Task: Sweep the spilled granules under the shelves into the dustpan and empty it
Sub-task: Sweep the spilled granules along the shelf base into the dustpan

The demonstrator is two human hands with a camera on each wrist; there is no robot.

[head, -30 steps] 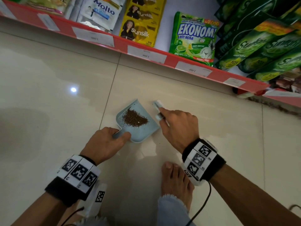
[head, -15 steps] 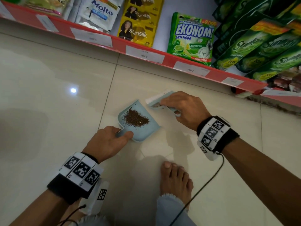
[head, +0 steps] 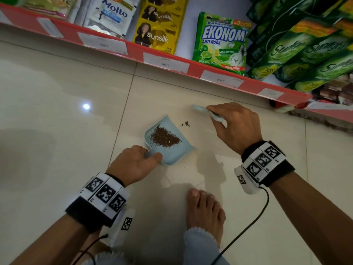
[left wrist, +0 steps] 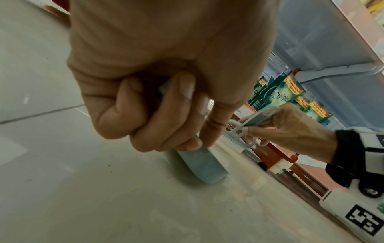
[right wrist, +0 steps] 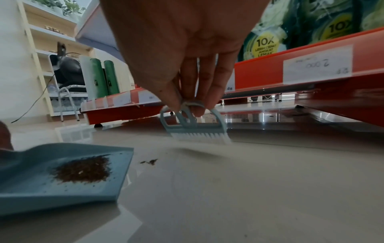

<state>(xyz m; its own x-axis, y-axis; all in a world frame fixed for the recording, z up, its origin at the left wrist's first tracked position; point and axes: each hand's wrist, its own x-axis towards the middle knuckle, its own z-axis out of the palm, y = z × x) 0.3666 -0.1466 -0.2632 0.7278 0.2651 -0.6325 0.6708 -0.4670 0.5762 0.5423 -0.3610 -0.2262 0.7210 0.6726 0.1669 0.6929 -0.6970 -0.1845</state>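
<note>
A light blue dustpan [head: 172,150] [right wrist: 41,194] lies flat on the tiled floor with a heap of brown granules [head: 164,137] [right wrist: 83,169] in it. My left hand [head: 133,164] [left wrist: 166,105] grips the dustpan's handle [left wrist: 199,164] at its near end. A small clump of granules [head: 185,123] [right wrist: 150,161] lies on the floor just beyond the pan's open edge. My right hand [head: 236,125] [right wrist: 187,82] holds a small blue hand brush [head: 207,112] [right wrist: 196,128] [left wrist: 239,136], its white bristles on the floor to the right of the pan, toward the shelf.
A low red shelf edge [head: 164,56] [right wrist: 311,69] with price labels runs across the back, stocked with detergent and shampoo packs [head: 219,41]. More spilled granules [head: 313,119] lie beneath the shelf at the right. My bare foot [head: 204,211] rests near the pan.
My right hand has carried the brush away from the dustpan's edge, to the right and toward the shelf. A small clump of granules now shows on the floor. The left hand and pan stay put.
</note>
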